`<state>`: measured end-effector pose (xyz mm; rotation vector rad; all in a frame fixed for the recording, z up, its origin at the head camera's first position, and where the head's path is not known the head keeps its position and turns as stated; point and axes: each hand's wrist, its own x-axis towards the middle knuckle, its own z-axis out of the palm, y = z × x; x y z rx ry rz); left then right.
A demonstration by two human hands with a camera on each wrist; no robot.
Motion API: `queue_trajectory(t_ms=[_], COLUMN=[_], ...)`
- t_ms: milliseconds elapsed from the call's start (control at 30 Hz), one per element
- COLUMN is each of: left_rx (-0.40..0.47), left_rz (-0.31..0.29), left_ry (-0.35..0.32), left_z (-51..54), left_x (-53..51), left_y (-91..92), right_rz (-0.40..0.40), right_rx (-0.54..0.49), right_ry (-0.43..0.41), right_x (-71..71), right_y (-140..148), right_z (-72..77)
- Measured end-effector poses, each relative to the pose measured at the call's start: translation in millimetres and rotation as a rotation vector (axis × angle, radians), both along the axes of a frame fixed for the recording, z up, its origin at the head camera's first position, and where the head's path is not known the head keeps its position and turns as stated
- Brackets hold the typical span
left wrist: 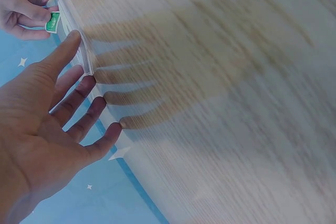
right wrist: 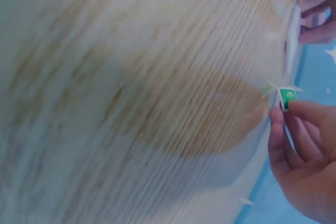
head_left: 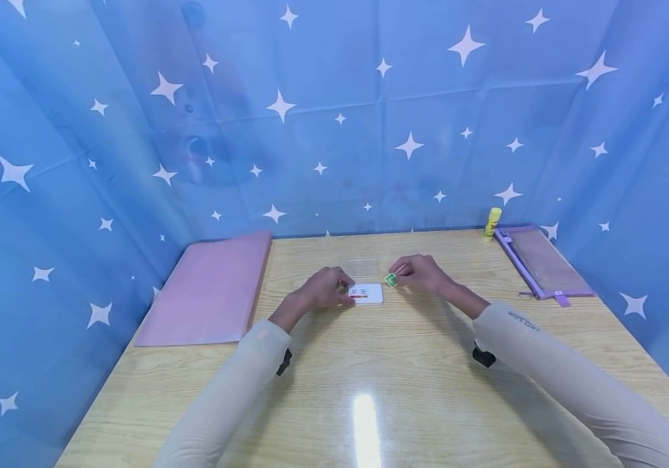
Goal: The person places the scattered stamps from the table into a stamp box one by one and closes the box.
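Observation:
In the head view my right hand (head_left: 422, 273) pinches a small green square piece with a white border (head_left: 391, 280) between thumb and fingertips, just above the table. The same green piece (right wrist: 287, 98) shows close up in the right wrist view; its exact kind is unclear. My left hand (head_left: 325, 288) lies at the left end of a flat white box (head_left: 372, 294) with red and dark print. Its fairly straight fingers and thumb touch or nearly touch the box, as the left wrist view of the left hand (left wrist: 58, 108) shows. Behind the box lies a clear plastic piece (head_left: 362, 268).
A pink folder (head_left: 208, 289) lies at the left of the wooden table (head_left: 416, 390). At the back right stands a yellow glue stick (head_left: 491, 224) beside a purple-edged zip pouch (head_left: 550, 263). A blue curtain with white stars (head_left: 334, 136) hangs around the table.

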<state>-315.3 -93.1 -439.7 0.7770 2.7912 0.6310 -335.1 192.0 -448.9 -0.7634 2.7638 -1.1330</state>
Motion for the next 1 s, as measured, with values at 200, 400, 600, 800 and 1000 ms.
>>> queue_trajectory(t_ms=[200, 400, 600, 800, 1000], left_rx=[-0.003, -0.005, -0.011, -0.01, -0.011], left_rz=[0.005, 0.005, 0.013, 0.018, 0.018], left_ry=[-0.009, -0.009, -0.008, -0.016, -0.018], left_z=[1.5, 2.0, 2.1, 0.9, 0.7], left_x=[0.9, 0.5, 0.4, -1.3, -1.9], left_y=[0.5, 0.8, 1.3, 1.3, 1.2], right_rz=[0.004, 0.025, 0.048, 0.051, 0.041], right_rx=[0.009, 0.006, -0.035, -0.054, -0.072], right_ry=[0.016, 0.065, 0.032, 0.0, -0.004], right_x=[3.6, 5.9, 7.7, 8.5, 9.3], right_y=[-3.2, -8.4, -14.2, -18.6, -25.9], right_z=[0.8, 1.2, 2.0, 2.1, 0.4])
